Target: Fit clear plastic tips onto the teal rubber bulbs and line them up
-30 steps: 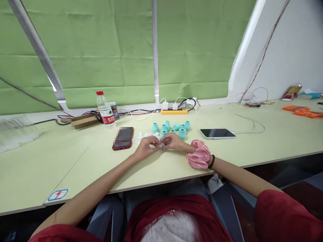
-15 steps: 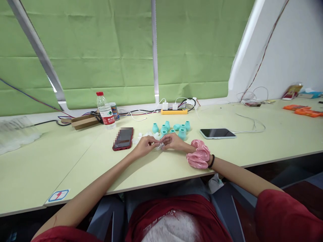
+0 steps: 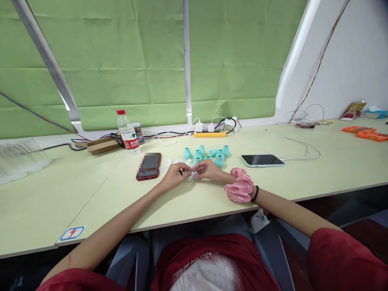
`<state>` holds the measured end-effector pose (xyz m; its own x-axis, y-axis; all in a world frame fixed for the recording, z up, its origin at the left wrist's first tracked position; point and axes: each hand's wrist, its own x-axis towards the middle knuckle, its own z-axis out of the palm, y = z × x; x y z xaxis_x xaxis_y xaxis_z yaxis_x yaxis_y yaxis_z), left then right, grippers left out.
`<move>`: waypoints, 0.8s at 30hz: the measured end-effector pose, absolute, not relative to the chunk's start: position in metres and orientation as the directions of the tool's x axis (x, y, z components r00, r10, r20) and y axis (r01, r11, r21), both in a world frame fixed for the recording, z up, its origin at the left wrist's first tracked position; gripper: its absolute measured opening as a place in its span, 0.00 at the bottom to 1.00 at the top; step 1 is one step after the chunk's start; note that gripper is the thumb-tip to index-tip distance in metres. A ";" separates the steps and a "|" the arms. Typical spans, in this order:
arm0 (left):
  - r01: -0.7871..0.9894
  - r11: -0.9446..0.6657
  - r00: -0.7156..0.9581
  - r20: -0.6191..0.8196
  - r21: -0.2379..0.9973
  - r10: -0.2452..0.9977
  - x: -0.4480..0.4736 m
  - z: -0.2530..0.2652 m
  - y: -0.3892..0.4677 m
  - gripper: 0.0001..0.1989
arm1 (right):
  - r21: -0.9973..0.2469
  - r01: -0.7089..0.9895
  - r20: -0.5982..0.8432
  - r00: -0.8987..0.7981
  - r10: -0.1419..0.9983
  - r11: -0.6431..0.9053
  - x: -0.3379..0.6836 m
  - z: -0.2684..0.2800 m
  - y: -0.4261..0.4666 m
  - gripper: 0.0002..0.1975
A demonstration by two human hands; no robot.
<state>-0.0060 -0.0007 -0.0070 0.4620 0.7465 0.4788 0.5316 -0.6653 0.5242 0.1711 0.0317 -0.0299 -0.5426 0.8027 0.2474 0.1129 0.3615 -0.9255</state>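
Note:
My left hand (image 3: 176, 174) and my right hand (image 3: 209, 170) meet over the middle of the table. Between their fingertips is a small clear plastic piece (image 3: 192, 175), pinched from both sides; its exact kind is too small to make out. Just beyond the hands stand several small turquoise vase-shaped pots (image 3: 220, 161), most upright and one lying on its side. Small whitish translucent pieces (image 3: 169, 162) lie in a loose heap behind my left hand. A pink scrunchie (image 3: 239, 186) and a dark band circle my right wrist.
A red-cased phone (image 3: 148, 166) lies left of the hands, a pale-cased phone (image 3: 262, 160) right. Behind are a water bottle (image 3: 128, 137), a can (image 3: 138, 133), a cardboard box (image 3: 104, 145) and an orange power strip (image 3: 210, 133) with cables. Plastic wrapping (image 3: 21, 163) lies far left, orange objects (image 3: 365, 132) far right.
The fingers of my left hand have shifted slightly around the clear plastic piece, and more of it shows. The view has moved a little; the other things stay put.

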 end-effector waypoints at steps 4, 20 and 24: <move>0.554 -0.748 0.516 0.554 0.366 0.653 -0.007 -0.005 -0.003 0.09 | -0.928 0.125 0.236 -0.533 0.812 0.352 0.171 -0.029 0.031 0.17; 0.554 -0.809 0.558 0.634 0.197 0.536 -0.011 -0.012 0.002 0.10 | -0.954 0.111 0.179 -0.538 0.824 0.280 0.172 -0.028 0.031 0.18; 0.579 -0.811 0.598 0.630 0.087 0.495 -0.012 -0.013 0.004 0.11 | -0.962 0.105 0.163 -0.523 0.837 0.253 0.171 -0.027 0.030 0.17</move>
<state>-0.0122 0.0037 -0.0127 0.5984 0.4946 0.6303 0.5788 -0.8108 0.0867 0.1711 0.0304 -0.0265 -0.5228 0.8367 0.1634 0.1046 0.2532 -0.9618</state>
